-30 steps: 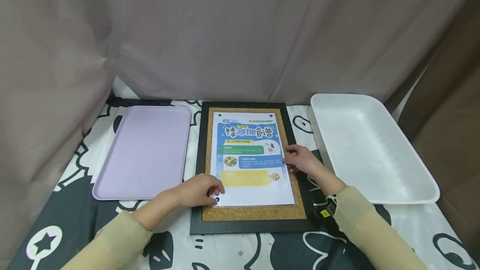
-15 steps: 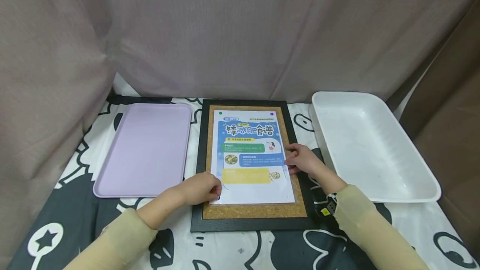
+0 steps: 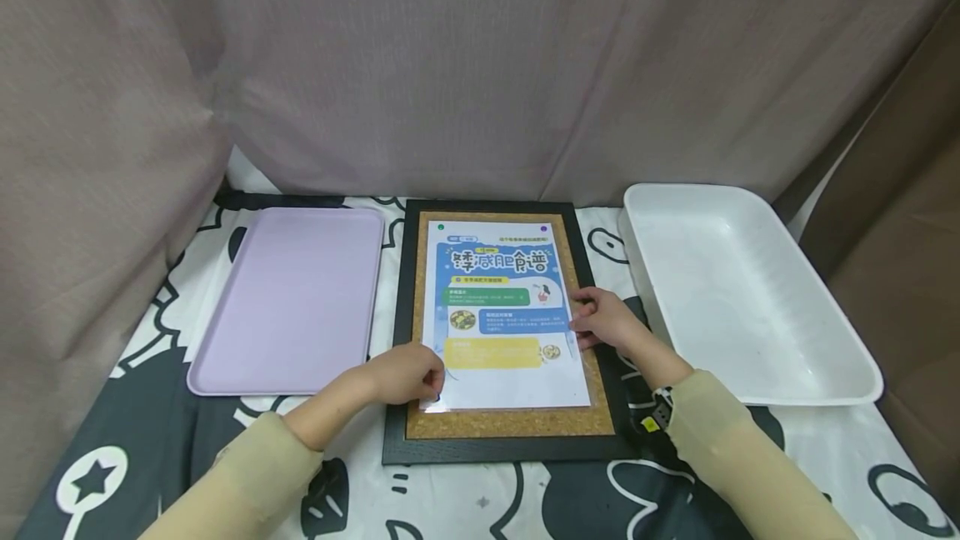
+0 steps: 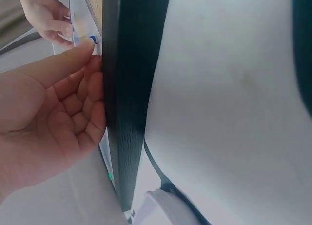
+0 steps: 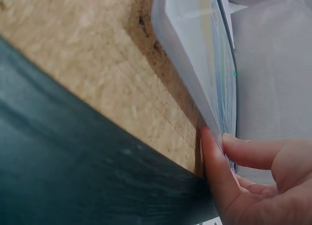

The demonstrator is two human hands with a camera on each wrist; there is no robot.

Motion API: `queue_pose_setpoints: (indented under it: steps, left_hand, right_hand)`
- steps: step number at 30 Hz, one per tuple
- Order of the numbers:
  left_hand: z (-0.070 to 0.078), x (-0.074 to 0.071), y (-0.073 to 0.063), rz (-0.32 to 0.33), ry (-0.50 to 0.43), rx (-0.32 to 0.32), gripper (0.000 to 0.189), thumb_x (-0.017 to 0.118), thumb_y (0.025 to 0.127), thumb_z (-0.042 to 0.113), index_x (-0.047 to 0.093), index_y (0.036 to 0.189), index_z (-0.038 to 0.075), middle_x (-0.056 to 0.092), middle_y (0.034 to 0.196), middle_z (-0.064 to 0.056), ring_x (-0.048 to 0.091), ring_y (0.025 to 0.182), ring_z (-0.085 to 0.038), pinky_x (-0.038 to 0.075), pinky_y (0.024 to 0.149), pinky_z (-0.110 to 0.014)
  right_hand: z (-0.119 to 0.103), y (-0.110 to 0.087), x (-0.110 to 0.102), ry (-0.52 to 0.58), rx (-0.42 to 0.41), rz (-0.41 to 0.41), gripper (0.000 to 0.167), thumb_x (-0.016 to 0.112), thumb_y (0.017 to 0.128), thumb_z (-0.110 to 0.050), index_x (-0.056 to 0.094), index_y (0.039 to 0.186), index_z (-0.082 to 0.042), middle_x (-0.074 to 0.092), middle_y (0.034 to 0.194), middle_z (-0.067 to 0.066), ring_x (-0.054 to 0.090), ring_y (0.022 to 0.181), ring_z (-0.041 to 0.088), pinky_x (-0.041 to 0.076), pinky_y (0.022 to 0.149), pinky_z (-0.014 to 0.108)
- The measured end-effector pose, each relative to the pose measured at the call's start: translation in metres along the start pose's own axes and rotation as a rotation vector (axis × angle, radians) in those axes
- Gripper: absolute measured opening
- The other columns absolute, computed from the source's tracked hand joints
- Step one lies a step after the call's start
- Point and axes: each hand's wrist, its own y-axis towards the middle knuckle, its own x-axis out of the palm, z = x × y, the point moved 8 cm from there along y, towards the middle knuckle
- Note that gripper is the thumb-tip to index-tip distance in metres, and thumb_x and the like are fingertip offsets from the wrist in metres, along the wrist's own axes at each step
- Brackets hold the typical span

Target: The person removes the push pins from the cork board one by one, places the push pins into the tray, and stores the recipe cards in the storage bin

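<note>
A laminated poster sheet [image 3: 510, 388] with blue, green and yellow panels lies on a cork board [image 3: 517, 425] in a black frame. Its top corners bear a green pushpin [image 3: 441, 227] and a purple pushpin [image 3: 543, 227]. At the lower left corner, my left hand [image 3: 403, 375] pinches a blue pushpin [image 4: 93, 38] between thumb and fingertips; the pin's point is hidden. My right hand [image 3: 609, 319] holds the sheet's right edge, thumb on top and a finger underneath. In the right wrist view, that edge of the sheet [image 5: 187, 83] stands lifted off the cork.
Left of the board lies a flat lilac tray [image 3: 292, 307]. A deep white bin [image 3: 750, 298] stands to the right. Grey curtains [image 3: 412, 65] hang close behind, over a black-and-white patterned tablecloth [image 3: 450, 502].
My left thumb and fingers have come together on the blue pushpin, which showed between them a second ago. The right hand has kept its hold on the sheet's edge.
</note>
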Motion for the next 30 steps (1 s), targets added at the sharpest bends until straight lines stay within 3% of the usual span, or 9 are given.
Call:
queue_pose_setpoints:
  steps: [14,23,26,30]
  left_hand:
    - [-0.011,-0.002,0.002,-0.040,-0.141,0.013,0.013,0.065,0.084,0.007,0.063,0.072,0.009,0.050,0.062,0.006,0.043,0.057,-0.007,0.036,0.055,-0.019]
    - [-0.030,-0.025,0.001,0.117,-0.301,0.026,0.007,0.065,0.084,0.010,0.066,0.079,0.006,0.059,0.064,-0.004,0.046,0.058,-0.008,0.039,0.056,-0.020]
    - [-0.039,-0.036,-0.001,0.166,-0.352,-0.001,0.007,0.065,0.084,0.009,0.066,0.080,0.004,0.063,0.069,-0.008,0.050,0.060,-0.009,0.042,0.057,-0.022]
    - [-0.052,-0.050,-0.005,0.251,-0.412,-0.086,0.008,0.064,0.083,0.010,0.067,0.083,0.003,0.067,0.077,-0.010,0.056,0.067,-0.011,0.047,0.062,-0.024]
  right_hand:
    - [0.001,0.000,-0.001,-0.006,0.007,0.013,0.060,0.059,0.085,0.003,0.032,0.139,0.006,0.052,0.086,0.009,0.059,0.057,0.011,0.054,0.056,0.026]
    - [0.001,0.001,-0.002,-0.017,0.004,0.016,0.060,0.059,0.085,0.003,0.032,0.139,0.005,0.053,0.087,0.010,0.059,0.057,0.011,0.054,0.056,0.026]
    - [0.001,0.001,-0.002,-0.016,0.003,0.015,0.061,0.059,0.085,0.003,0.032,0.139,0.005,0.053,0.087,0.010,0.059,0.058,0.011,0.054,0.056,0.026]
    - [0.002,0.001,-0.002,-0.014,0.000,0.014,0.061,0.059,0.085,0.003,0.031,0.139,0.006,0.053,0.086,0.010,0.059,0.059,0.010,0.054,0.056,0.026]
